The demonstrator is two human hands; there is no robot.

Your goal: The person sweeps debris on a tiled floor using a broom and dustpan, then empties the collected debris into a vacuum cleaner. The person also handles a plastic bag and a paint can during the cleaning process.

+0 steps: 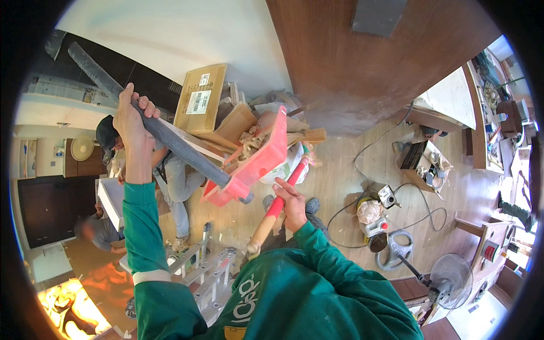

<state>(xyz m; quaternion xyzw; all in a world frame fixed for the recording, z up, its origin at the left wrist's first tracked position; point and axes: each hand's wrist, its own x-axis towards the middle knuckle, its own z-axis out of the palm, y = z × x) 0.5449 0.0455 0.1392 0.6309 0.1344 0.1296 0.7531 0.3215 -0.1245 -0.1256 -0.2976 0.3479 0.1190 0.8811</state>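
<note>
My left hand (134, 117) is raised and closed around the dark tubular handle (182, 148) of a red plastic dustpan (259, 157). The dustpan is tilted, with crumpled brown debris (253, 138) at its far side; whether all of it lies inside I cannot tell. Lower and to the right, my right hand (293, 206) grips a broom handle (276, 208), red above and bare wood towards my body. Straw-like bristles (313, 157) show at the broom's far end, beside a whitish bag (293, 165) partly hidden by the dustpan.
Cardboard boxes (199, 100) and scrap lean against the wall ahead. A person in a dark cap (106, 134) is close on the left, near an aluminium ladder (212, 272); another person (102, 233) is farther left. Right are a cable (355, 159), cans (380, 195) and a fan (450, 280).
</note>
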